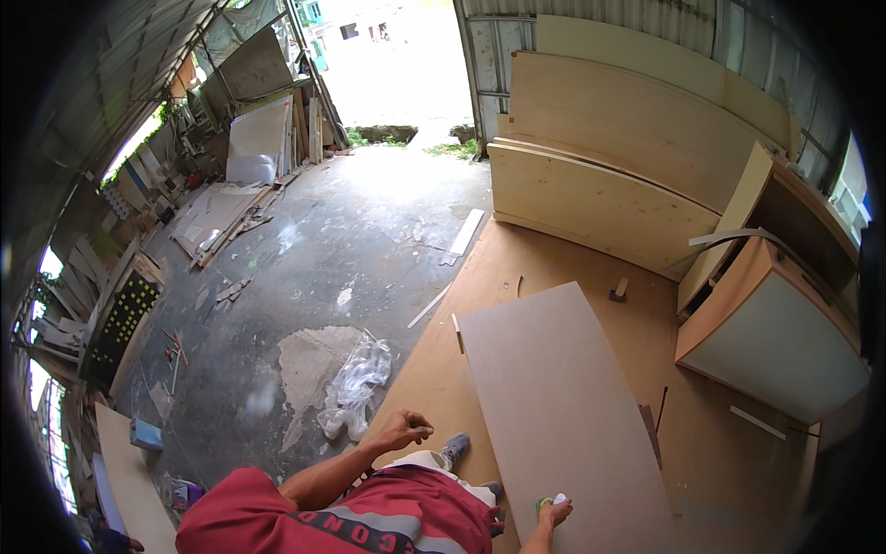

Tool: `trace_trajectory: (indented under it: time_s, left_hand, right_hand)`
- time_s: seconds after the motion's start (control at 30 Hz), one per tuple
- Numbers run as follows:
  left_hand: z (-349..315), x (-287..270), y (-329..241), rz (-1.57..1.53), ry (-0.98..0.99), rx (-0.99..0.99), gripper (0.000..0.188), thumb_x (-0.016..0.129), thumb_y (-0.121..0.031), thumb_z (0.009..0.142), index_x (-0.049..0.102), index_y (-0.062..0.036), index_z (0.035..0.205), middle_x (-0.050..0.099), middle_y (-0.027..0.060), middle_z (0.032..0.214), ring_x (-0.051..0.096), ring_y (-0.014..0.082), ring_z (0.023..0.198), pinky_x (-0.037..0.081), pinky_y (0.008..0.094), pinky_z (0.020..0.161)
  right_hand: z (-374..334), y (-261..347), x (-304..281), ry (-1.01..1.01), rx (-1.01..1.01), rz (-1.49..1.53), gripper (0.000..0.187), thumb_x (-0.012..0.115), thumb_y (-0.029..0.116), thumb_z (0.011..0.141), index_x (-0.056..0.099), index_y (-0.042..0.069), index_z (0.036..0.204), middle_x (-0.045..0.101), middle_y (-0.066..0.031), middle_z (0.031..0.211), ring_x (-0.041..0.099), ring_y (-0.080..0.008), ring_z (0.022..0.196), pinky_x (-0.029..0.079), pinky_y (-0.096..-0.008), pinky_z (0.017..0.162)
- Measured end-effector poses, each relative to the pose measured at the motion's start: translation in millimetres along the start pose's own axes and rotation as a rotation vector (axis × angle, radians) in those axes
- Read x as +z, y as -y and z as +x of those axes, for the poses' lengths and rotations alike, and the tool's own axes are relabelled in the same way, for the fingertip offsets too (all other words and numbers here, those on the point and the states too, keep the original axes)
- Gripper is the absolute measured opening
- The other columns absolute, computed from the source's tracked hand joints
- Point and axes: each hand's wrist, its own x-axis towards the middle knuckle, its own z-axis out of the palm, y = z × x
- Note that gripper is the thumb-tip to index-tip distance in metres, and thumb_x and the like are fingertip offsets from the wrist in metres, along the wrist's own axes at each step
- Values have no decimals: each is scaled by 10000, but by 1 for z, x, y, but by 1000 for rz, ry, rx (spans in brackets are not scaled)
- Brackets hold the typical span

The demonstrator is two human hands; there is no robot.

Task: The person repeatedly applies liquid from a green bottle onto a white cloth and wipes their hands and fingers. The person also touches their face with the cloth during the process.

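My left hand is held out in front of my body, above the board floor. Its fingers are loosely bent and apart, with nothing seen in them. Low on the right, my right hand is closed on a small green-and-white thing, too small to make out its kind. This hand is over the near part of a long, pale wooden panel, which slants away from me. Whether the small thing touches the panel, I cannot tell.
Crumpled clear plastic lies on the concrete floor to the left. A hammer-like tool rests beyond the panel. Large boards lean along the right wall, near a curved cabinet. Scrap wood lies at the far left.
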Motion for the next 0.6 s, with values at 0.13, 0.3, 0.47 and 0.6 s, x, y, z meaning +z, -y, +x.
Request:
trace_trajectory:
  time_s: [0.13,0.3,0.47,0.6]
  left_hand:
    - [-51,-2,7,-131,-145,-45,246,777,-212,933,753,22,1001,732,71,832,680,124,713,556,270,663]
    - [-86,11,-1,-239,-254,-102,273,785,-237,932,738,29,971,731,75,825,678,124,715,552,273,657]
    - [-80,19,-14,-350,-235,-37,268,788,-256,931,736,6,951,718,53,819,665,116,716,543,273,658]
    - [-74,9,-11,-397,-244,-18,273,800,-267,919,734,-5,956,710,42,820,660,109,719,541,267,667]
  right_hand:
    - [30,-28,31,-153,171,73,561,784,180,824,532,7,1295,572,-203,1227,625,-406,1133,541,-496,969]
    - [29,-25,3,18,140,1,568,801,199,814,560,25,1298,595,-187,1245,623,-390,1156,538,-487,980]
    - [17,-30,-11,45,82,-97,518,818,228,831,596,25,1253,605,-164,1246,635,-383,1137,548,-488,968]
    - [-1,-16,-25,-72,105,-107,460,791,231,877,605,34,1248,597,-150,1233,644,-373,1126,560,-483,944]
